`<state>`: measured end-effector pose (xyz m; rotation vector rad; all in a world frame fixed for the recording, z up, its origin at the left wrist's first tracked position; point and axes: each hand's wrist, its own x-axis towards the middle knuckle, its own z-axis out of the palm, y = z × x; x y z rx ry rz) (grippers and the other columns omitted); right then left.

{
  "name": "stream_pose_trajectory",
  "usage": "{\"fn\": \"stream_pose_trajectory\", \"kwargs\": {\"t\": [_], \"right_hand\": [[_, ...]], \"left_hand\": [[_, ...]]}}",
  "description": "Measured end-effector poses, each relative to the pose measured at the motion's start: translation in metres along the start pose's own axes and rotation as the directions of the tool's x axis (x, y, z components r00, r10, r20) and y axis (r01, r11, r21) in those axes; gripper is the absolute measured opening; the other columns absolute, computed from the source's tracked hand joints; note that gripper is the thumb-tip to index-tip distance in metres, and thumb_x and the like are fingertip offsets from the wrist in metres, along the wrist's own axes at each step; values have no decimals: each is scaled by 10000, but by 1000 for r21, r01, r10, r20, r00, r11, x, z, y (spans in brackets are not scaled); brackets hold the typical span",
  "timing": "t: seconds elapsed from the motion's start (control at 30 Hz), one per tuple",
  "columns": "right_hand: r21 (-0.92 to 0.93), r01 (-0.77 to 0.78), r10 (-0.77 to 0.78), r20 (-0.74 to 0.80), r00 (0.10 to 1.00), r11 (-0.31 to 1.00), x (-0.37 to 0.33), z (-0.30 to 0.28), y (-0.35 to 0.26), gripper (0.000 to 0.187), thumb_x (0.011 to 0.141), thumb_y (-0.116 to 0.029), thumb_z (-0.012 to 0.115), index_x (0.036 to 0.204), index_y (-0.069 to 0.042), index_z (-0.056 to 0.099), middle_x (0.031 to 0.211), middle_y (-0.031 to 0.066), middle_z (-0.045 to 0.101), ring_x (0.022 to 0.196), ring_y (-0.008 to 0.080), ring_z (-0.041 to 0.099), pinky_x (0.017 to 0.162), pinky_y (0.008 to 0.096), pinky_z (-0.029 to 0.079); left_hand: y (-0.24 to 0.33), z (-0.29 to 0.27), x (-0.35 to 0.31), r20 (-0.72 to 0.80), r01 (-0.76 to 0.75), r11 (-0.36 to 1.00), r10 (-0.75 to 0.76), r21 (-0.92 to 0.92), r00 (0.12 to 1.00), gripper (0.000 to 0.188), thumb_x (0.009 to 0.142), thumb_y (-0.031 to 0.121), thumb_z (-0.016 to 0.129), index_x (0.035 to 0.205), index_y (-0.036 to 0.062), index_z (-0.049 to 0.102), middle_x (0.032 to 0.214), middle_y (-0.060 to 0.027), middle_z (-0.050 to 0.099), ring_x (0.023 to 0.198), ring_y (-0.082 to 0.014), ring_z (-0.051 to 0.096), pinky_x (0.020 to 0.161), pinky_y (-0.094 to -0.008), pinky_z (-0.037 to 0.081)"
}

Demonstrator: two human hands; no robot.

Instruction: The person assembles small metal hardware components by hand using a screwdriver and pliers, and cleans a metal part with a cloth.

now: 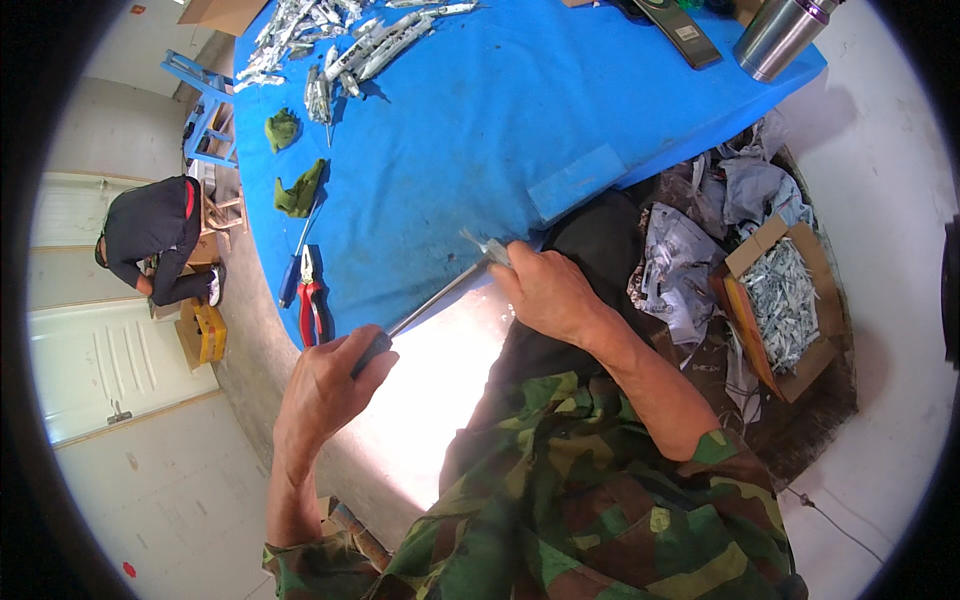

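Note:
My left hand (325, 385) is closed around the dark handle of a screwdriver (437, 298), whose long metal shaft slants up to the right. At its far end, my right hand (550, 290) pinches a small pale, silvery piece (495, 252). The shaft's tip meets this piece; whether it goes inside is hidden by the fingers. Both hands are at the near edge of the blue-covered table (440, 150). Beyond my left hand lie red-handled pliers (311, 300) and a second screwdriver with a blue handle (290, 282).
Two green cloths (298, 192) lie on the table's left side. Silvery strip-like parts (380, 48) are heaped at the back. A steel flask (785, 38) stands far right. Right of my legs is a cardboard box (828, 295) of silvery scraps. Another person (150, 235) bends down at left.

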<state>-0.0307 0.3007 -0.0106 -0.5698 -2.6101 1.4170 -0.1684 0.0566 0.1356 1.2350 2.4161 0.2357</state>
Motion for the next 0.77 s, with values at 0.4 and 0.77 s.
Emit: {"fn": "stream_pose_trajectory", "kwargs": {"t": [0.4, 0.77], "right_hand": [[57, 7, -8, 15, 1000, 998, 1, 2, 4, 325, 1036, -257, 654, 897, 29, 584, 785, 291, 682, 776, 507, 675, 700, 616, 493], [104, -10, 14, -30, 999, 995, 0, 8, 5, 385, 1033, -330, 653, 912, 32, 599, 778, 303, 678, 779, 513, 680, 713, 606, 510]], "left_hand": [[-37, 24, 11, 293, 308, 848, -192, -432, 937, 355, 1033, 336, 706, 1108, -8, 755, 668, -111, 646, 599, -167, 644, 583, -344, 518], [-20, 12, -2, -30, 7, 995, -10, -101, 1000, 330, 984, 271, 769, 1231, 53, 742, 836, -188, 761, 737, -299, 769, 687, -388, 580]]}}
